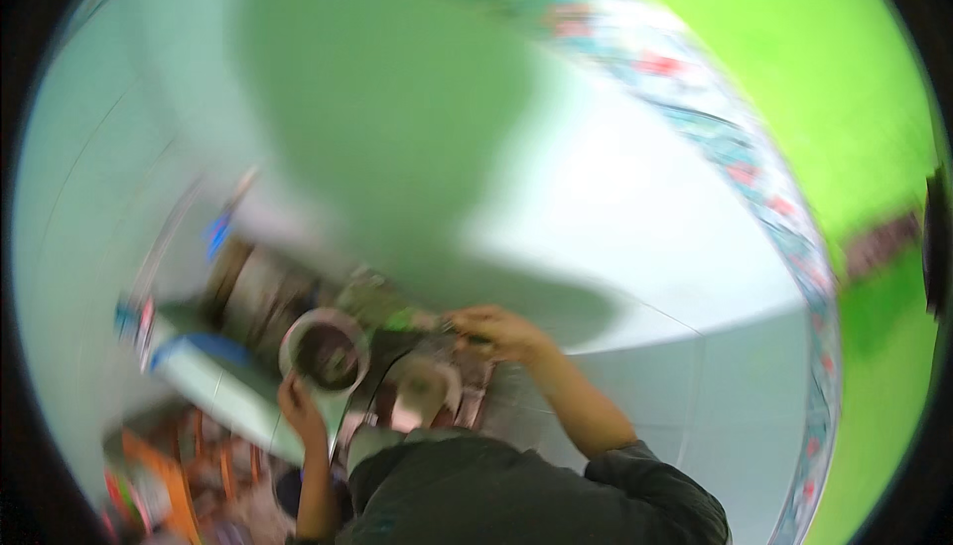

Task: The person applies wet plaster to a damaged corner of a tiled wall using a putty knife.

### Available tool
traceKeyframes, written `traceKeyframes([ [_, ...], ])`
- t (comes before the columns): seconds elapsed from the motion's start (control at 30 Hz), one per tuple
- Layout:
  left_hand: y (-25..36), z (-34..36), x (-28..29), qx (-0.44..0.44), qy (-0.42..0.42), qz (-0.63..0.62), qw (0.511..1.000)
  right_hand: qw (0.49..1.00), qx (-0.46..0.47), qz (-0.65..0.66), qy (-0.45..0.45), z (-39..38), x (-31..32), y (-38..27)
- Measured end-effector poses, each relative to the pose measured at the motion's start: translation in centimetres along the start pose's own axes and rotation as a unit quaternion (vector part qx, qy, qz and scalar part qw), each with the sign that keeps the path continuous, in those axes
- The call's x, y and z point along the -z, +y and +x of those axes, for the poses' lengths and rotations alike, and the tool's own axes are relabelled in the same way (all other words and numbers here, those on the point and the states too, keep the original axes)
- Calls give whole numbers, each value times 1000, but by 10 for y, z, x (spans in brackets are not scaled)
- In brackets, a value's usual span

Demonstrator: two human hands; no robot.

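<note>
My left hand is at the near left rim of a round, pale-rimmed bowl, fingers closed on its edge. Dark contents, possibly liquid with bits in it, show inside the bowl. To the right, close to the tiled wall, my right hand has its fingers curled together. Something small and dark shows at those fingers, too smeared to name. Between my arms and close to my body stands a pale, rounded container. Green and greyish items lie beyond the bowl, blurred by motion.
A pale tiled wall rises ahead, with a floral border and bright green paint above. A light ledge with a blue edge runs at the left. Below it stands an orange rack. A blue item is farther back.
</note>
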State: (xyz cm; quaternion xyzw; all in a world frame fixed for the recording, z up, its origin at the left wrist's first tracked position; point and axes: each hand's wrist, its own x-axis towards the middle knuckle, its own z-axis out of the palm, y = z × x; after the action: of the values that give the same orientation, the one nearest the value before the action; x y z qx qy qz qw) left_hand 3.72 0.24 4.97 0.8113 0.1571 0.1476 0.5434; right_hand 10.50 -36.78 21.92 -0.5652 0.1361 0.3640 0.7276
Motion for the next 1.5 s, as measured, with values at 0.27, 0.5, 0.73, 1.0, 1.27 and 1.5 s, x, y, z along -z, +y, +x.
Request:
traceKeyframes([
  [0.27, 105, -18, -125, -159, -328, -85, 927, 905, 306, 96, 279, -220, -3, -15],
  [0.5, 158, -71, -191, -152, -574, -187, 782, 630, 456, 1, 629, -370, -54, -16],
  [0.73, 158, -91, -214, -177, -643, -184, 722, 395, 388, -126, 823, -441, -88, -49],
  [1.0, 148, -99, -221, -207, -636, -205, 714, 187, 178, -466, 846, -472, -64, -104],
  [1.27, 110, -106, -227, -201, -629, -191, 727, 93, 75, -618, 777, -497, -58, -143],
  [1.5, 103, -107, -229, -175, -636, -205, 723, -6, -38, -703, 710, -504, -51, -156],
])
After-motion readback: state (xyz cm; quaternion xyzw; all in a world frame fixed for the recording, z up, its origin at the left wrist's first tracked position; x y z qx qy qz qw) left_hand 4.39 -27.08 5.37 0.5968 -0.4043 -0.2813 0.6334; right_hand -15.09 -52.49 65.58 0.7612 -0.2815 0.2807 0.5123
